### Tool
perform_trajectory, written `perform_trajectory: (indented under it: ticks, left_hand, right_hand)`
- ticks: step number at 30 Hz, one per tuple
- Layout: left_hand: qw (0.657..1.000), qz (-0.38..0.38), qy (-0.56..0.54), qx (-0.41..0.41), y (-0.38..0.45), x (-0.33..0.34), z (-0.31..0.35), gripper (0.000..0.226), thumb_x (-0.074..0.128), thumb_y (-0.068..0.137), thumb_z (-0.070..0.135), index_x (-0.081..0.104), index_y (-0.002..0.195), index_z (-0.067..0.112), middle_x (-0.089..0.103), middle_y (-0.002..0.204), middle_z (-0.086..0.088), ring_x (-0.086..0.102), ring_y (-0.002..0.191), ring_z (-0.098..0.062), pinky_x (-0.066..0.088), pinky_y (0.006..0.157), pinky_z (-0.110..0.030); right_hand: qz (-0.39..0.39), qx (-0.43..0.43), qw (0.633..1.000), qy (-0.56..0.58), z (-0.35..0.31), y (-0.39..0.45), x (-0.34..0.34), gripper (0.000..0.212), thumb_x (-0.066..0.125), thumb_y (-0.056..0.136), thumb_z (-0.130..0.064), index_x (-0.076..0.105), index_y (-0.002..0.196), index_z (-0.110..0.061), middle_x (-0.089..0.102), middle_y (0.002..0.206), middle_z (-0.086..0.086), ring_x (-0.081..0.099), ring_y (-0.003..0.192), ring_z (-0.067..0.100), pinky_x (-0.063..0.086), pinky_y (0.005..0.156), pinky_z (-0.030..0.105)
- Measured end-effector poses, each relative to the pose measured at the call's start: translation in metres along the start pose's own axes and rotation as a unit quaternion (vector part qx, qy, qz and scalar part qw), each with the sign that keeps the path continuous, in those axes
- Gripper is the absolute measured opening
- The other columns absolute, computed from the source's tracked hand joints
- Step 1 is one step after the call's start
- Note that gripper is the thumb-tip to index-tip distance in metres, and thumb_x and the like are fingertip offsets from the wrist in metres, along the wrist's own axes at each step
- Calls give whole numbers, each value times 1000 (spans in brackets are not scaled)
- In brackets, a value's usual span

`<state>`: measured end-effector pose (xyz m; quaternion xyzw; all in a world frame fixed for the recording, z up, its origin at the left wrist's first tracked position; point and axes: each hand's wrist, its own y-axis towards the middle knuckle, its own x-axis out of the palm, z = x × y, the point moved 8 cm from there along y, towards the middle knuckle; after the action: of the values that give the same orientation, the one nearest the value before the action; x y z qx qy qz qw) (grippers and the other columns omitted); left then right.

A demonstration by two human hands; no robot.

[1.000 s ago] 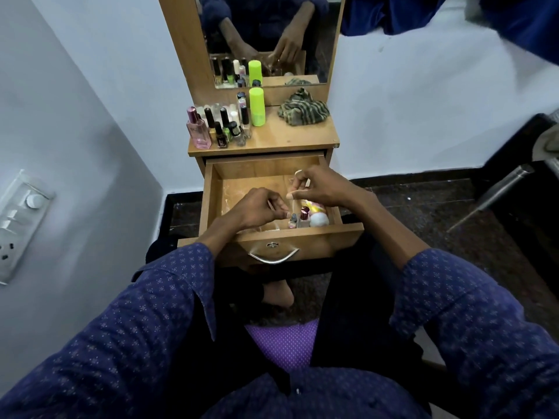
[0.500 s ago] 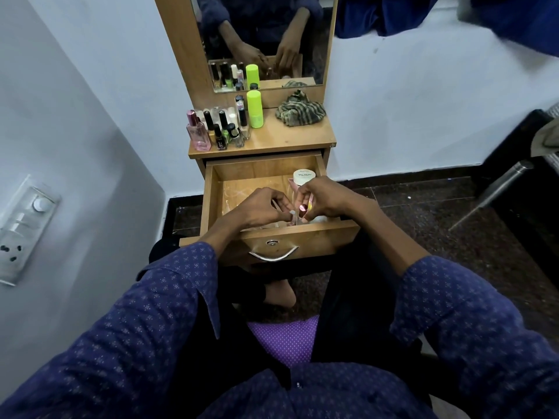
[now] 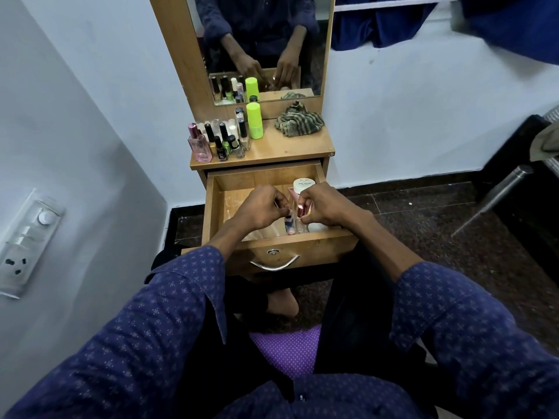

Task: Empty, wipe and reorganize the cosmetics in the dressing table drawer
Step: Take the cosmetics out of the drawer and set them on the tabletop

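Observation:
The wooden drawer (image 3: 273,252) of the dressing table stands pulled out, lined with clear plastic. Both hands are inside it. My left hand (image 3: 261,207) pinches the cap of a small nail polish bottle (image 3: 288,224) standing near the drawer's front. My right hand (image 3: 322,204) pinches a slim pink-capped bottle (image 3: 300,212) right beside it. A white round jar (image 3: 303,186) sits at the drawer's back right, and a white object lies partly hidden under my right hand. On the tabletop (image 3: 287,149) stand several nail polish bottles (image 3: 230,143), a pink perfume bottle (image 3: 199,145) and a neon green bottle (image 3: 254,120).
A crumpled striped cloth (image 3: 299,119) lies on the tabletop's right side, below the mirror (image 3: 263,46). A white wall with a switch panel (image 3: 27,240) is close on the left. A metal leg (image 3: 496,192) of some furniture slants at the right. My knees are under the drawer.
My right hand has dropped from the drawer's back toward the front, uncovering the white jar. Both hands have closed in on the two small bottles near the front.

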<state>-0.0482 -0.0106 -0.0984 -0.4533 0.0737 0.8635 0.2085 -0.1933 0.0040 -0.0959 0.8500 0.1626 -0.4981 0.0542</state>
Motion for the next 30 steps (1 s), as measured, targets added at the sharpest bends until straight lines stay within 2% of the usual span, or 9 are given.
perform_trajectory:
  ticks: [2, 5, 6, 9, 15, 20, 24, 27, 30]
  left_hand:
    - [1000, 15, 11, 5, 0, -11, 1, 5, 81, 90, 18, 83, 87, 19, 79, 85, 9, 72, 79, -7, 61, 75, -38]
    - [998, 56, 21, 19, -1, -36, 6, 9, 78, 93, 16, 82, 88, 22, 77, 87, 12, 69, 79, -2, 57, 72, -31]
    - [997, 76, 23, 23, -1, -47, 8, 8, 77, 93, 16, 82, 91, 22, 76, 89, 12, 69, 80, -2, 56, 72, -30]
    - [988, 144, 42, 29, 0, -84, 11, 7, 76, 93, 16, 83, 93, 18, 73, 85, 11, 68, 80, -5, 54, 72, -28]
    - [956, 280, 81, 21, 7, -150, 15, 19, 76, 93, 20, 82, 110, 14, 81, 101, 0, 71, 83, -11, 58, 79, -31]
    - [947, 306, 92, 5, 23, -174, 11, 19, 77, 92, 26, 83, 109, 20, 81, 104, 3, 73, 82, -12, 62, 77, -36]
    - [945, 306, 116, 4, 32, -173, 11, 21, 77, 93, 26, 83, 112, 19, 81, 106, 0, 73, 84, -15, 62, 79, -37]
    - [944, 300, 140, 8, 37, -169, 12, 17, 76, 93, 24, 84, 106, 17, 80, 100, -4, 72, 80, -19, 61, 73, -39]
    - [942, 300, 152, -1, 40, -168, 9, 13, 75, 93, 24, 84, 101, 18, 78, 96, -2, 69, 77, -17, 56, 66, -33]
  right_hand:
    - [21, -16, 1000, 6, -2, 3, -5, 22, 89, 70, -16, 74, 85, -13, 67, 76, -4, 59, 67, 7, 38, 56, 23]
    - [60, -46, 997, 15, -12, 8, -20, 21, 88, 71, -14, 72, 86, -13, 60, 70, -15, 55, 62, 0, 35, 53, 12]
    - [75, -55, 995, 21, -17, 11, -27, 23, 88, 72, -15, 72, 88, -14, 62, 72, -13, 56, 64, 1, 37, 56, 13]
    - [114, -84, 989, 43, -29, 24, -47, 30, 86, 73, -17, 70, 98, -17, 69, 84, -5, 63, 71, 11, 50, 61, 32]
    - [160, -118, 978, 62, -59, 54, -87, 48, 85, 76, -14, 59, 116, -22, 63, 84, -6, 65, 68, 13, 52, 59, 35]
    - [227, -137, 964, 15, -86, 76, -112, 55, 84, 76, -19, 51, 119, -22, 58, 82, -14, 65, 69, 13, 43, 55, 24]
    - [268, -111, 957, -11, -92, 97, -117, 56, 84, 79, -23, 46, 121, -25, 64, 87, -11, 65, 70, 9, 44, 53, 20]
    - [285, -93, 954, -8, -94, 111, -116, 50, 81, 82, -23, 47, 120, -23, 65, 85, -9, 64, 69, 9, 38, 52, 17]
    - [283, -97, 954, 8, -96, 125, -112, 46, 80, 84, -18, 49, 118, -18, 65, 88, -7, 64, 70, 8, 34, 52, 13]
